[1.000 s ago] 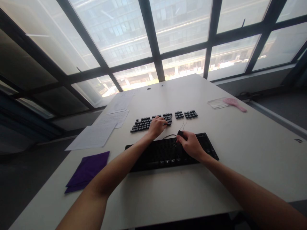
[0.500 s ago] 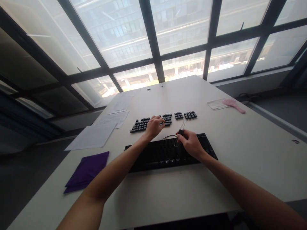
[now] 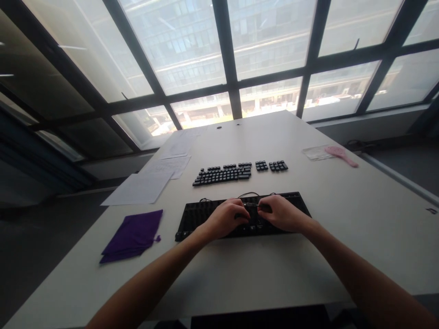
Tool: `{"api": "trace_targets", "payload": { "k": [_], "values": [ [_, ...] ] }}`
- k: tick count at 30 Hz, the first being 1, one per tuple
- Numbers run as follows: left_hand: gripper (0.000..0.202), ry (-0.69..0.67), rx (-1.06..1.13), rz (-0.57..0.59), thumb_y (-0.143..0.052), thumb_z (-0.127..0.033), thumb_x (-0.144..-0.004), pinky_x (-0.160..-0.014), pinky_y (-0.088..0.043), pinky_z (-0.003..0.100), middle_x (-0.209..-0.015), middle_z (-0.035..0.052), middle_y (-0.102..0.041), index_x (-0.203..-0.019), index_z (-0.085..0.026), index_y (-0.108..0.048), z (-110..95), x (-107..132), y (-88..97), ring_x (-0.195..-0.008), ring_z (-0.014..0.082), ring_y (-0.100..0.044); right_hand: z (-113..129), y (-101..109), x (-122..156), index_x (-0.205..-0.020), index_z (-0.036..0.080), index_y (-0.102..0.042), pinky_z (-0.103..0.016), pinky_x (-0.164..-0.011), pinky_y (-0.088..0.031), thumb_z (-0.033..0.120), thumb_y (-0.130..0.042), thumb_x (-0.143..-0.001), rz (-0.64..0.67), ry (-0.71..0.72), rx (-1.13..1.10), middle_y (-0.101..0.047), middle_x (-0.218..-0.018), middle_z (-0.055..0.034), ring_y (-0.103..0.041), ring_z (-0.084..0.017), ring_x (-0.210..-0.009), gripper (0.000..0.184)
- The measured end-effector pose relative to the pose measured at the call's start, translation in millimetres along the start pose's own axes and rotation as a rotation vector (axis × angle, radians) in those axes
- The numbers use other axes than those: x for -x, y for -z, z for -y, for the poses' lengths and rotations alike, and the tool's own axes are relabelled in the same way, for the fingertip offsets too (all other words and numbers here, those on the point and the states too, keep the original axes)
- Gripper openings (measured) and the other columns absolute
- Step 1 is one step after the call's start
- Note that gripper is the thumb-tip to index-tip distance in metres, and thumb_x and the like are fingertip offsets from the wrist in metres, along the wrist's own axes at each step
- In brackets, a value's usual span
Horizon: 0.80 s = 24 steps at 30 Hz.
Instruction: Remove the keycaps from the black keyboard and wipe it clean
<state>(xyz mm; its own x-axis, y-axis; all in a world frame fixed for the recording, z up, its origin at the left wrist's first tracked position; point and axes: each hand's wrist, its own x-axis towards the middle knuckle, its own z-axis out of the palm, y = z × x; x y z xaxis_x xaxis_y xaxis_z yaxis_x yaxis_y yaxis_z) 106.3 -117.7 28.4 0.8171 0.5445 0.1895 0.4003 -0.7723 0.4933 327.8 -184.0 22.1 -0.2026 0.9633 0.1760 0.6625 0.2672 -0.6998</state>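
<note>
A black keyboard (image 3: 200, 214) lies in front of me, most of its keycaps off and a few left along the bottom row. Above its middle my two hands almost meet. My right hand (image 3: 280, 213) is closed on a keycap puller (image 3: 252, 204), a small dark tool with thin wires. My left hand (image 3: 227, 217) is closed too, its fingertips pinching the puller's left end; a keycap there cannot be made out. Behind the keyboard, loose black keycaps (image 3: 222, 175) stand in rows, with two smaller groups of keycaps (image 3: 261, 166) to the right.
On the left of the white table (image 3: 219, 274) lie a purple pouch (image 3: 132, 235) and several paper sheets (image 3: 139, 189). A pink hairbrush (image 3: 339, 153) rests on a clear bag (image 3: 313, 153) at the right. Windows stand beyond the far edge.
My left hand has come back from the keycap rows to the keyboard. My right hand has lowered the keycap puller and turned it sideways, toward my left fingers.
</note>
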Motion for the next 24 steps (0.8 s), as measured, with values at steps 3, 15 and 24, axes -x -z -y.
{"api": "trace_targets", "payload": {
  "k": [3, 15, 24],
  "values": [
    [0.007, -0.005, -0.043, 0.046, -0.077, -0.02, -0.079, -0.074, -0.047, 0.027, -0.082, 0.0024, -0.064, -0.082, -0.026, -0.079, 0.3, 0.3, 0.0, -0.084, 0.0183, -0.061, -2.8, -3.2, 1.2, -0.066, 0.021, -0.068, -0.027, -0.056, -0.036, 0.024, -0.065, -0.078, 0.059, -0.001, 0.067, -0.068, -0.065, -0.0019, -0.056, -0.016, -0.057, 0.013],
    [0.011, -0.062, -0.177, 0.211, -0.074, -0.014, -0.077, -0.066, -0.045, 0.025, -0.08, 0.0021, -0.064, -0.078, -0.025, -0.079, -10.4, -13.1, 6.7, -0.078, 0.0171, -0.061, -6.6, -8.7, -2.1, -0.07, 0.022, -0.072, -0.027, -0.057, -0.037, 0.026, -0.066, -0.077, 0.086, -0.098, 0.146, -0.07, -0.066, -0.0031, -0.061, -0.018, -0.06, 0.01],
    [0.01, 0.015, -0.251, 0.341, -0.068, -0.017, -0.08, -0.07, -0.046, 0.025, -0.086, 0.0045, -0.067, -0.081, -0.021, -0.077, -16.7, -19.7, 9.5, -0.083, 0.0193, -0.063, -0.3, -5.7, -4.6, -0.074, 0.021, -0.073, -0.026, -0.058, -0.035, 0.03, -0.065, -0.077, 0.154, -0.211, 0.206, -0.071, -0.071, -0.0031, -0.063, -0.017, -0.067, 0.013]
  ]
}}
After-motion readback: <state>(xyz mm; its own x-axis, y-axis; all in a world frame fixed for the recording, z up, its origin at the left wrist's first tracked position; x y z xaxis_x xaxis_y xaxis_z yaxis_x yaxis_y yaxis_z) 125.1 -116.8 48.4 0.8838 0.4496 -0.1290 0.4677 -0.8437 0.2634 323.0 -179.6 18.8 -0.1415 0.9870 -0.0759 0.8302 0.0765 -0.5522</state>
